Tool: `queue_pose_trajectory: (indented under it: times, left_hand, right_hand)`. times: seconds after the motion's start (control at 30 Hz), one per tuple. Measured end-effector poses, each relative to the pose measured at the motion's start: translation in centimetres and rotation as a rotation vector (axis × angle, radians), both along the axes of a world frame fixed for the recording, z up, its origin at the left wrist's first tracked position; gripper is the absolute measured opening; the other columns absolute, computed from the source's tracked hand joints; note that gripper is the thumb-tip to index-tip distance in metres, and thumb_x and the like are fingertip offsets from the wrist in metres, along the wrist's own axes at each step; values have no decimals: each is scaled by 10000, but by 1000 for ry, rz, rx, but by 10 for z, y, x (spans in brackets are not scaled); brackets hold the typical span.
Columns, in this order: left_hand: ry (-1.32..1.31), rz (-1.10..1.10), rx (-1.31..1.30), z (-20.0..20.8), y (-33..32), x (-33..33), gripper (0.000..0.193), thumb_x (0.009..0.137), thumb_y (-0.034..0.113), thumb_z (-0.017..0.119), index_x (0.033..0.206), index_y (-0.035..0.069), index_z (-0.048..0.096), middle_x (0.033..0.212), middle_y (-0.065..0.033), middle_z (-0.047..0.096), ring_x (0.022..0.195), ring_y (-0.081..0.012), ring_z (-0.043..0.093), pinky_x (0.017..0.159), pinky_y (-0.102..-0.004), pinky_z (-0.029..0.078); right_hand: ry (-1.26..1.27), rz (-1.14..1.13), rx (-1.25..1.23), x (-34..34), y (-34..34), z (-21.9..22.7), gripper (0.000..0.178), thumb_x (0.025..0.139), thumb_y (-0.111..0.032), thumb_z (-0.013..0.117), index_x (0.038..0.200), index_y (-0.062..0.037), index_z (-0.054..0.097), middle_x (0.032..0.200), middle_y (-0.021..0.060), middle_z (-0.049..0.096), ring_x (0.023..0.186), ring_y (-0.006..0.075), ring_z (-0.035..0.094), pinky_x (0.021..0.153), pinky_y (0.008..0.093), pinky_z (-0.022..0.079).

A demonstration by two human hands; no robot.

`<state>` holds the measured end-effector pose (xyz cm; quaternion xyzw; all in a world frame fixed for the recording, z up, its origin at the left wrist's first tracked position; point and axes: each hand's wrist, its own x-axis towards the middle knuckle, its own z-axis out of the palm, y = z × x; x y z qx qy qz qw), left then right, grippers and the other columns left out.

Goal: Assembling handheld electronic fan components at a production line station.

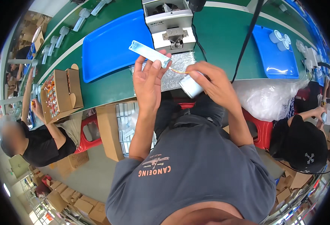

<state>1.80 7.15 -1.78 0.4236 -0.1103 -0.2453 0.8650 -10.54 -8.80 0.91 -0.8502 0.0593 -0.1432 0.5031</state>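
A long pale-blue plastic handle shell (pixel 147 51) is gripped in my left hand (pixel 148 80), its far end tilted up and to the left. Thin red and yellow wires (pixel 178 71) run from the shell's near end toward my right hand (pixel 213 82). The thumb and fingers of that hand close on the wires. Beneath them a white round cylinder part (pixel 190 87) shows, partly covered by the hand. Whether the wires join the cylinder is hidden by the fingers. Both hands are above the bench's front edge, over a bubble-wrap sheet (pixel 185 60).
A white and grey bench machine (pixel 172 28) stands ahead, beside a blue tray (pixel 116 48). Left is a cardboard box of small orange parts (pixel 69 95); right, another blue tray (pixel 275 69) bears white cups. Co-workers sit either side. A black cable (pixel 247 41) hangs to the right.
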Motion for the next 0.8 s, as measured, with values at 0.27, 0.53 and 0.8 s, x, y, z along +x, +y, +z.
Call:
queue_pose_trajectory:
  times: [0.27,0.53,0.8]
  left_hand:
    - [-107,39,63,-6,4,-9,522,963,103,663,1376,-22,368,1309,-275,581,1192,-346,625,1010,-431,537]
    - [-232,58,138,-17,-11,-9,575,919,-1,677,1398,11,358,1300,-232,571,1206,-322,613,1001,-413,523]
    - [-665,63,381,-51,-27,-6,691,799,-5,793,1394,13,443,1214,-154,658,1157,-231,616,1023,-364,447]
  right_hand:
    - [-27,-60,85,12,1,-16,286,1003,-264,605,1087,-6,695,968,165,684,874,324,640,770,377,492]
    - [-16,-24,77,12,4,-26,367,922,-241,708,1214,-38,618,1047,132,645,872,303,632,799,384,512]
    - [-254,-302,-291,18,10,-76,567,727,-98,815,1222,-33,545,1308,175,543,1171,408,572,1004,462,453]
